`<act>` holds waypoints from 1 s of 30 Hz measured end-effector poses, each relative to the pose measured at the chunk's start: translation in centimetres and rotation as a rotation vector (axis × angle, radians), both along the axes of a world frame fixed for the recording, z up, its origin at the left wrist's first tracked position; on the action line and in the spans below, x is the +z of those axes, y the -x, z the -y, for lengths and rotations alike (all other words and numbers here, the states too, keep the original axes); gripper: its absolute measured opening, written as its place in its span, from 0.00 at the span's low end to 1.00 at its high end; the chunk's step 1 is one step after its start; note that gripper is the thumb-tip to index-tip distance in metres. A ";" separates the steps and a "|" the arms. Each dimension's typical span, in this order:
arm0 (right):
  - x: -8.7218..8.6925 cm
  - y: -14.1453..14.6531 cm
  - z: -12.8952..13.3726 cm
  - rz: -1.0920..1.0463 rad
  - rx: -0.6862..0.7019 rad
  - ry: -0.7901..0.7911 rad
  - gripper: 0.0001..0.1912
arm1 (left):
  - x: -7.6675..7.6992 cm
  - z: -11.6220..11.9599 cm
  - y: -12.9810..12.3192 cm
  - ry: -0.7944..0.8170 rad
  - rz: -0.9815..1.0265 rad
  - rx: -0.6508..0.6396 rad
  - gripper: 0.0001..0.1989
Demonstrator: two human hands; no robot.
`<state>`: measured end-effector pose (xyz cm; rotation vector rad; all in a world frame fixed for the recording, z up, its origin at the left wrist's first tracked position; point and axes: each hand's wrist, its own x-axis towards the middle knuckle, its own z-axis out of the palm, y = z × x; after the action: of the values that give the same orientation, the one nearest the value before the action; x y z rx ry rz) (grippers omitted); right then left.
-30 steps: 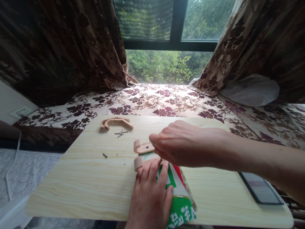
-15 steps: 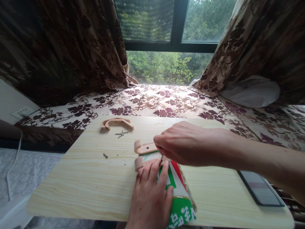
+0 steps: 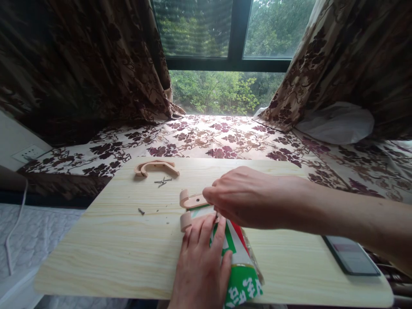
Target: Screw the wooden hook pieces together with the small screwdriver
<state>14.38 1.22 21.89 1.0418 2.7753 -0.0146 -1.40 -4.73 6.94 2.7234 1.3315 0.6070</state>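
pale wood forms the nearer hook (image 3: pixel 186 222), lying across a green-and-white packet (image 3: pixel 243 284); we see the left hand (image 3: pixel 200 253) flat upon it, fingers extended. the right hand (image 3: pixel 241 197) is curled closed above; what it grips, we cannot tell.

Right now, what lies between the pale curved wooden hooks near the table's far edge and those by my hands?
In the head view, a cluster of thin grey metal screws lies there, closer to the far hooks than to the near hooks.
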 end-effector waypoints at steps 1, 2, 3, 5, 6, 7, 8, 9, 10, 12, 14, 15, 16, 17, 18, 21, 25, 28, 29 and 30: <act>0.0 0.0 0.0 0.012 -0.013 -0.009 0.06 | 0.0 0.0 0.0 0.000 0.000 -0.002 0.25; 0.1 0.1 0.0 0.021 -0.025 -0.019 0.06 | 0.0 0.0 0.0 -0.001 -0.001 -0.003 0.25; 0.2 0.1 0.0 0.026 -0.037 -0.026 0.07 | 0.0 0.0 0.0 -0.004 -0.002 -0.006 0.25; 0.4 0.0 0.0 0.015 -0.061 -0.033 0.06 | 0.0 -0.1 0.1 -0.015 -0.002 -0.007 0.24; 0.5 -0.1 0.0 0.000 -0.066 -0.032 0.05 | 0.0 -0.1 0.1 -0.019 -0.002 -0.004 0.25; 0.6 -0.1 0.0 -0.017 -0.062 -0.026 0.05 | 0.0 0.0 0.1 -0.021 -0.001 -0.003 0.25; 0.6 -0.2 0.0 -0.034 -0.047 -0.018 0.06 | 0.0 0.0 0.1 -0.019 -0.001 -0.001 0.25; 0.6 -0.3 0.0 -0.045 -0.024 -0.007 0.06 | 0.0 0.0 0.1 -0.014 -0.002 -0.002 0.25; 0.6 -0.4 0.0 -0.052 0.003 0.003 0.07 | 0.0 0.0 0.1 -0.008 -0.002 -0.002 0.25; 0.3 -0.4 0.0 -0.056 0.038 0.012 0.07 | 0.0 0.1 0.1 -0.003 0.001 -0.004 0.25; 0.0 -0.4 -0.1 -0.058 0.038 0.002 0.07 | 0.0 0.1 0.1 -0.006 0.006 -0.003 0.25; -0.1 -0.4 -0.1 -0.058 0.033 -0.008 0.07 | 0.0 0.1 0.1 -0.009 0.008 -0.005 0.25; -0.2 -0.4 -0.2 -0.057 0.028 -0.019 0.07 | 0.0 0.0 0.1 -0.010 0.008 -0.007 0.25; -0.2 -0.3 -0.2 -0.053 0.024 -0.027 0.08 | -0.1 0.0 0.1 -0.011 0.007 -0.009 0.25; -0.1 -0.3 -0.2 -0.051 0.020 -0.033 0.08 | -0.1 -0.1 0.1 -0.013 0.006 -0.011 0.25; 0.4 -0.3 -0.2 -0.070 0.005 -0.029 0.05 | -0.1 -0.1 0.1 -0.026 0.002 -0.009 0.25; 1.2 -0.4 -0.1 -0.089 0.039 0.035 0.07 | -0.1 0.0 0.1 -0.022 -0.008 0.001 0.25; 0.6 -0.6 -0.4 -0.114 0.080 0.045 0.08 | -0.1 0.0 0.2 -0.034 -0.009 0.001 0.25; 0.3 -0.7 -0.5 -0.125 0.080 0.032 0.08 | -0.1 0.0 0.2 -0.039 -0.009 -0.003 0.25; 0.0 -0.7 -0.7 -0.130 0.073 0.017 0.08 | -0.1 0.0 0.2 -0.042 -0.009 -0.008 0.25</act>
<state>15.10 1.89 21.89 0.9670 2.9227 -0.0989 -1.58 -4.73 6.79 2.7655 1.3245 0.6302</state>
